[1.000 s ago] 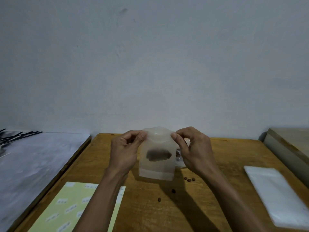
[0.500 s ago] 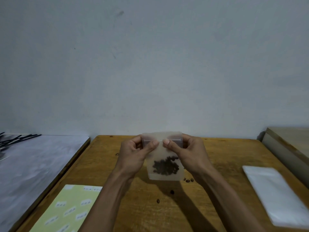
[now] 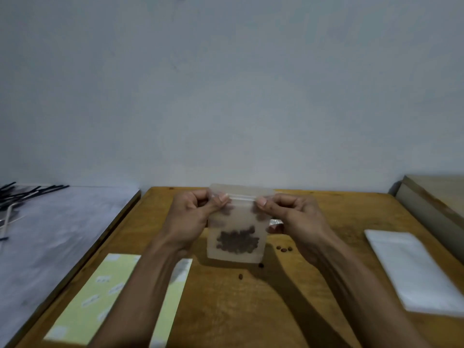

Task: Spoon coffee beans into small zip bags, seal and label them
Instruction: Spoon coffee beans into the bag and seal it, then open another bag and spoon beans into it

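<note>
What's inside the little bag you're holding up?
Inside the frosted zip bag sits a dark clump of coffee beans near the bottom. The left hand and right hand pinch its top, and their fingers cover the bag's upper corners.

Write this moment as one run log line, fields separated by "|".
step: sealing | left hand: pinches zip bag top | right hand: pinches same strip | beans: inside bag | label: not yet on

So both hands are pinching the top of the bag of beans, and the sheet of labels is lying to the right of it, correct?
Not quite. In the head view the left hand and right hand do pinch the top of the bag, but the label sheet lies to its left.
</note>
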Motion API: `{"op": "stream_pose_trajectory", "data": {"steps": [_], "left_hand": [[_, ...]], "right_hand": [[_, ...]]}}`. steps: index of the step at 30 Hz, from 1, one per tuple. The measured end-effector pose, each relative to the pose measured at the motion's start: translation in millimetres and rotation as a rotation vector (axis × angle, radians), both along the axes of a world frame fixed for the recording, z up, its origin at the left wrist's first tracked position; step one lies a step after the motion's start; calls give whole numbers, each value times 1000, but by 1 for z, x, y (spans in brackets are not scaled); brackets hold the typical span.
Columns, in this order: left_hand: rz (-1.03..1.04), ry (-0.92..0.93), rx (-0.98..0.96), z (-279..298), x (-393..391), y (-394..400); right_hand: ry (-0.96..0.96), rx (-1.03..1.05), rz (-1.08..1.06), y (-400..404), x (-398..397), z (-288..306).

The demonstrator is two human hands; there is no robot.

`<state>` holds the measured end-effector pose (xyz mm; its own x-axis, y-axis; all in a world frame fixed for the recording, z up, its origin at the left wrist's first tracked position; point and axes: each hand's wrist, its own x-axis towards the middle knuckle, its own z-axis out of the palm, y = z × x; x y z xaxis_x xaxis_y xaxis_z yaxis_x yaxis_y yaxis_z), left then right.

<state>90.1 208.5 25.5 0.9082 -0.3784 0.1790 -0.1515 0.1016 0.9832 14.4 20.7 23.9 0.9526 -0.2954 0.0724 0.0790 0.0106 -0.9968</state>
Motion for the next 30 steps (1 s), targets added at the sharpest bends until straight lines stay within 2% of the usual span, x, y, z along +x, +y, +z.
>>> {"op": "stream_pose_trajectory", "data": {"steps": [5,10,13,18,20,24,30], "left_hand": [[-19,75,119,-9,-9,32],[-58,167,456,-34,-9,71],[-23,92,670,-55,-7,78],[120,-127,882,-81,4,74],[144,-181,952,-85,7,74],[180,-221,1007,-86,6,71],[206,-259,876,-70,3,48]], "right_hand": [[98,62,87,24,-15,-15],[258,-9,73,57,-27,-37],[309,-314,13,70,-27,-52],[293,-887,-47,79,-13,-75],[282,-1043,-36,79,-9,-79],[282,-1085,-18,81,-7,-83],[245,-999,-88,70,-9,-75]]}}
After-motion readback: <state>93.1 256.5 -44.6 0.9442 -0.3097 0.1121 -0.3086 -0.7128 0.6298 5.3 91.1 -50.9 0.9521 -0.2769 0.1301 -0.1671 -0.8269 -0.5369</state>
